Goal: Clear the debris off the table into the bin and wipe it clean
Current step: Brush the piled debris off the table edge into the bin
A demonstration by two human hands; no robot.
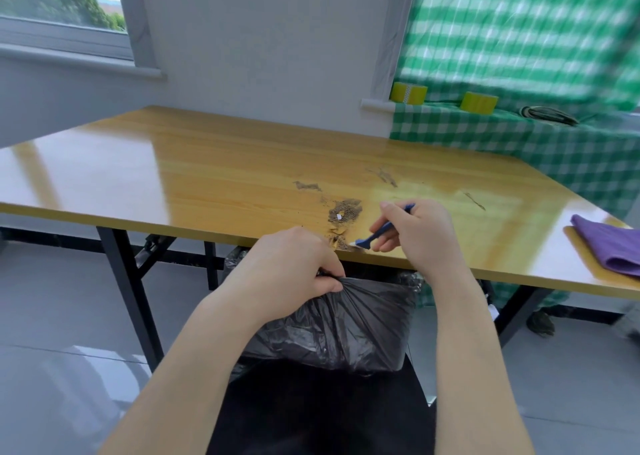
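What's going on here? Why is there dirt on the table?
A person is cleaning a wooden table. Their right hand holds a small blue brush at the near edge, beside a pile of brown debris. Their left hand grips the black bin bag just under that edge. Some dirt smears lie farther back, and a purple cloth lies untouched on the table to the right.
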